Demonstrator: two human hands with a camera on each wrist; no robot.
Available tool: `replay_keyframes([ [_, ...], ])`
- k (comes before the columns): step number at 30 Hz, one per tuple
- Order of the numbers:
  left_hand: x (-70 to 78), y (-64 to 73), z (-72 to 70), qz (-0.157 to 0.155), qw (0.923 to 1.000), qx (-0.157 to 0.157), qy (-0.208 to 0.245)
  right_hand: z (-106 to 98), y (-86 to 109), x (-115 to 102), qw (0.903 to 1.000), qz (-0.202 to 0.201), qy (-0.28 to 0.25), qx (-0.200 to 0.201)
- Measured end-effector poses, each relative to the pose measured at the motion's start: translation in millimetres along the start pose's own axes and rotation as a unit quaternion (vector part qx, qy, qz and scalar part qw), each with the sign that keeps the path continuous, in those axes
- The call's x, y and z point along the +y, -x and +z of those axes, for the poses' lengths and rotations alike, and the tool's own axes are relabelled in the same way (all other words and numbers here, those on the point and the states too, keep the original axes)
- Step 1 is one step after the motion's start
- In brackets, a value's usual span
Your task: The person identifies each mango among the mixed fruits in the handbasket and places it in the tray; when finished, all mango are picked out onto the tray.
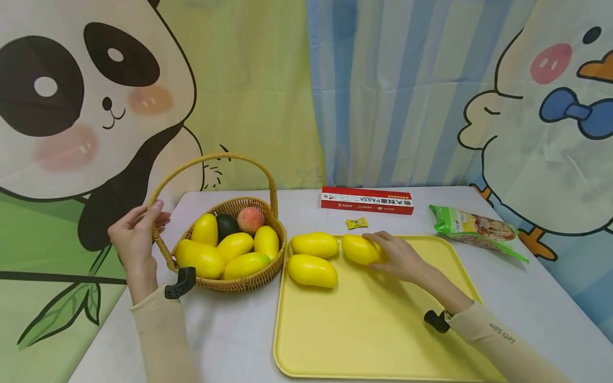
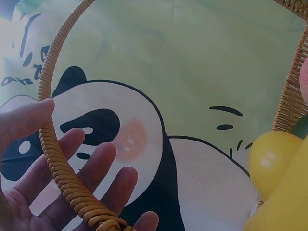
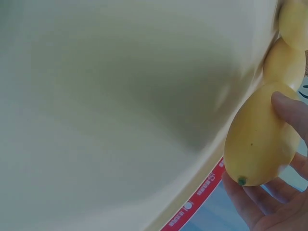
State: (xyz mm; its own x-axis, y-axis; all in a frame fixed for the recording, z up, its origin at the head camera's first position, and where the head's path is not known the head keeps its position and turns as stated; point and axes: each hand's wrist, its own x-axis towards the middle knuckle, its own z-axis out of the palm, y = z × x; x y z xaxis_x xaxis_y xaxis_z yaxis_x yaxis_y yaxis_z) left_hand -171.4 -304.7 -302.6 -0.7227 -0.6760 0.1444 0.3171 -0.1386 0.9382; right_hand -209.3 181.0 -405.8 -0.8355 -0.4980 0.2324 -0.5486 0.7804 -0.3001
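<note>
My left hand (image 1: pixel 136 234) holds the side of a wicker basket's arched handle (image 1: pixel 215 156), thumb on one side and loosely bent fingers on the other, as the left wrist view shows at the handle (image 2: pixel 50 144). Inside the basket (image 1: pixel 258 279) lie several yellow mangoes, a peach (image 1: pixel 251 219) and a dark green avocado (image 1: pixel 227 226). My right hand (image 1: pixel 399 258) grips a yellow mango (image 1: pixel 360 250) at the far edge of a yellow tray (image 1: pixel 378 330). In the right wrist view, thumb and fingers go round that mango (image 3: pixel 260 139). Two more mangoes, one far (image 1: pixel 314 244) and one near (image 1: pixel 313 271), lie at the tray's left.
Behind the tray lie a red pasta box (image 1: pixel 366 200) and a small yellow wrapped candy (image 1: pixel 356 223). A green food packet (image 1: pixel 479 230) sits to the tray's right. A printed curtain (image 1: pixel 258 80) hangs behind the white table (image 1: pixel 230 340).
</note>
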Motion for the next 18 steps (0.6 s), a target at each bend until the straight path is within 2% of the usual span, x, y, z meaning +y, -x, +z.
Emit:
replay_keyframes([
  [18,0.0,0.0,0.1,-0.002,1.0,0.0,0.001,7.2,-0.1,3.0,0.9999,-0.004,0.005,-0.011],
])
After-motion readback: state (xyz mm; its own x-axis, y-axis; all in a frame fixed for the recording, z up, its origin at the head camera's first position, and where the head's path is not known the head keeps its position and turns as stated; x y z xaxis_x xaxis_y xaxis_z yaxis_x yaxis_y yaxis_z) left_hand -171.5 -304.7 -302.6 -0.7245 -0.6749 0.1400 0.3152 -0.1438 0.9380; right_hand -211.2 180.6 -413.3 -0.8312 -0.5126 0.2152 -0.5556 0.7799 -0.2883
